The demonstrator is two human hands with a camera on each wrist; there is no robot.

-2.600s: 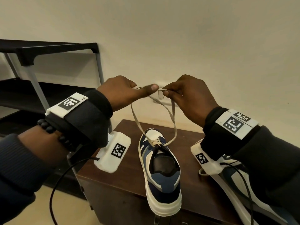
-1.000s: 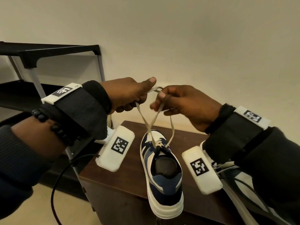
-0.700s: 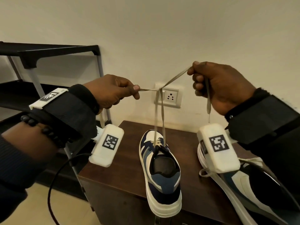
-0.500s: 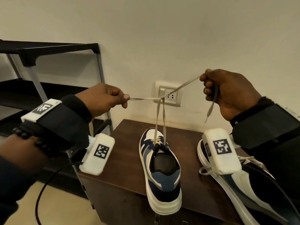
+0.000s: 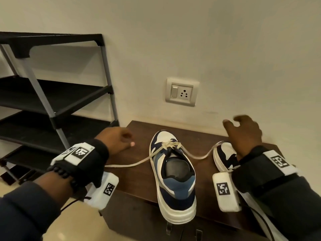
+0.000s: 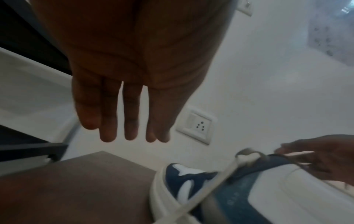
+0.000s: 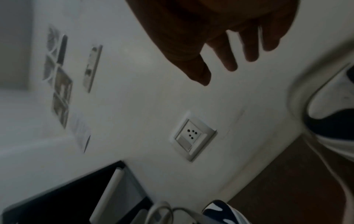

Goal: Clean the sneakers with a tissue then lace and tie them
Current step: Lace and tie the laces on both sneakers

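A navy, blue and white sneaker stands heel toward me on the dark wooden table. Its cream lace is crossed into a first knot over the tongue. One loose lace end trails left across the table, and the other lace end sags right onto the toe of the second sneaker. My left hand hovers left of the toe and holds nothing; in the left wrist view its fingers are straight. My right hand is spread above the second sneaker, with its fingers apart and nothing in them.
A black shelf rack stands left of the table against the wall. A wall socket sits above the table's back edge. The second sneaker's heel runs off the lower right under my sleeve.
Both hands pulled the crossed lace ends apart and tight, then let go and dropped toward the table. The lace ends now lie slack on either side of the sneaker.
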